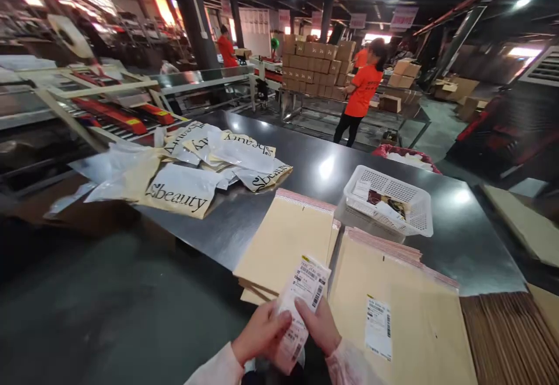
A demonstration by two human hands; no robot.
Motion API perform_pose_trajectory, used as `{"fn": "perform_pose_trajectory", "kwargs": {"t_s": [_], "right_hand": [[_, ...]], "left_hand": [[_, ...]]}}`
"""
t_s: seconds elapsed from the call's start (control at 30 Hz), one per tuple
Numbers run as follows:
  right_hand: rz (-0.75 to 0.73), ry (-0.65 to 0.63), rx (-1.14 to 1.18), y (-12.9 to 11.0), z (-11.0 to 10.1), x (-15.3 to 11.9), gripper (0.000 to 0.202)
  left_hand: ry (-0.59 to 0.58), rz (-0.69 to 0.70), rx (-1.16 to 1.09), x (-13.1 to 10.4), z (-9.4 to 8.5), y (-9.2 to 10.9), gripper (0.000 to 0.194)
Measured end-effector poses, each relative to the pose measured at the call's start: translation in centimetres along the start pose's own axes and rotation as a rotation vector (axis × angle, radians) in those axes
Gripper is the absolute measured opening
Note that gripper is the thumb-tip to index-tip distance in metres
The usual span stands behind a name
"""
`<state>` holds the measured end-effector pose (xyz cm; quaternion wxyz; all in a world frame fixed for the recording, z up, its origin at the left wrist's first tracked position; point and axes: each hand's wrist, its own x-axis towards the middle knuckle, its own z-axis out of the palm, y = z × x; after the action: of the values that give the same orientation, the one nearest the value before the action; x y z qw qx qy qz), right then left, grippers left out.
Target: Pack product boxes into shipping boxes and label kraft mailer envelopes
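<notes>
Both of my hands hold a strip of white shipping labels [301,303] at the bottom of the view. My left hand [261,331] pinches its left side and my right hand [321,325] grips its right side. Right of them lies a stack of tan padded envelopes [406,292], the top one bearing a stuck-on label [378,327]. A second envelope stack [286,242] lies just beyond my hands.
A white mesh basket [388,201] with small packets stands on the steel table [314,169]. Beige "beauty" bags [187,166] are heaped at the left. Corrugated cardboard [510,338] lies at the right. A person in orange [362,91] stands by stacked boxes [317,64] beyond.
</notes>
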<state>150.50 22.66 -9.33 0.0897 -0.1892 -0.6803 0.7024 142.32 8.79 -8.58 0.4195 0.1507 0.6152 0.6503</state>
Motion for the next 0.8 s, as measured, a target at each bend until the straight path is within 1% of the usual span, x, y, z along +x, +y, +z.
{"fn": "perform_pose_trajectory", "kwargs": {"t_s": [0.03, 0.07, 0.1, 0.13, 0.17, 0.2, 0.27, 0.3, 0.37, 0.4, 0.43, 0.47, 0.5, 0.53, 0.6, 0.63, 0.7, 0.77, 0.8], "right_hand": [[-0.004, -0.048, 0.028, 0.1, 1.6, -0.3, 0.051], [-0.01, -0.104, 0.023, 0.1, 2.5, -0.4, 0.05], [-0.013, -0.151, 0.014, -0.2, 2.8, -0.4, 0.049], [-0.011, -0.171, 0.01, -0.7, 2.8, 0.0, 0.049], [-0.007, -0.154, 0.006, -1.4, 2.4, 0.5, 0.052], [-0.008, -0.112, -0.003, -2.2, 1.9, 1.2, 0.054], [-0.02, -0.024, -0.055, -3.6, 1.0, 2.7, 0.055], [-0.032, -0.026, -0.1, -4.2, 0.7, 3.3, 0.053], [-0.042, -0.068, -0.179, -4.6, 0.4, 4.2, 0.048], [-0.036, -0.079, -0.203, -4.5, 0.4, 4.5, 0.046], [-0.025, -0.079, -0.215, -4.2, 0.4, 4.8, 0.043], [-0.022, -0.078, -0.229, -3.7, 0.3, 5.3, 0.04], [-0.036, -0.07, -0.272, -3.2, 0.2, 6.1, 0.036], [-0.064, -0.052, -0.345, -2.8, 0.0, 7.1, 0.031], [-0.133, 0.018, -0.525, -1.9, -0.5, 10.0, 0.022], [-0.151, 0.073, -0.608, -1.6, -0.8, 11.8, 0.018], [-0.128, 0.19, -0.728, -1.1, -1.3, 15.4, 0.015], [-0.089, 0.262, -0.798, -0.6, -1.6, 18.2, 0.015], [-0.084, 0.279, -0.826, -0.3, -1.8, 19.1, 0.015]], "left_hand": [[0.056, 0.05, -0.031, 0.1, -0.2, 0.8, 0.065], [0.106, 0.083, -0.067, 0.1, -0.6, 1.6, 0.067], [0.143, 0.103, -0.096, 0.1, -0.9, 2.1, 0.066], [0.164, 0.106, -0.112, 0.2, -1.2, 2.5, 0.061], [0.177, 0.096, -0.113, 0.3, -1.5, 2.6, 0.055], [0.198, 0.089, -0.098, 0.4, -1.6, 2.5, 0.052], [0.289, 0.095, -0.06, 0.7, -1.7, 1.7, 0.052], [0.35, 0.104, -0.05, 1.0, -1.6, 1.1, 0.053], [0.488, 0.125, -0.038, 1.7, -1.3, -0.1, 0.055], [0.535, 0.134, -0.043, 2.2, -1.3, -0.7, 0.056], [0.545, 0.135, -0.058, 2.6, -1.3, -1.2, 0.054], [0.523, 0.128, -0.077, 3.1, -1.4, -1.6, 0.051], [0.468, 0.112, -0.098, 3.6, -1.7, -2.0, 0.047], [0.38, 0.086, -0.122, 4.0, -2.0, -2.3, 0.044], [0.191, 0.017, -0.158, 4.5, -3.1, -3.2, 0.053], [0.121, -0.02, -0.17, 4.4, -3.8, -3.8, 0.057], [0.023, -0.093, -0.185, 3.7, -5.2, -5.5, 0.06], [-0.01, -0.148, -0.185, 1.9, -6.5, -7.7, 0.06], [-0.022, -0.173, -0.18, 0.7, -7.1, -9.0, 0.06]]}}
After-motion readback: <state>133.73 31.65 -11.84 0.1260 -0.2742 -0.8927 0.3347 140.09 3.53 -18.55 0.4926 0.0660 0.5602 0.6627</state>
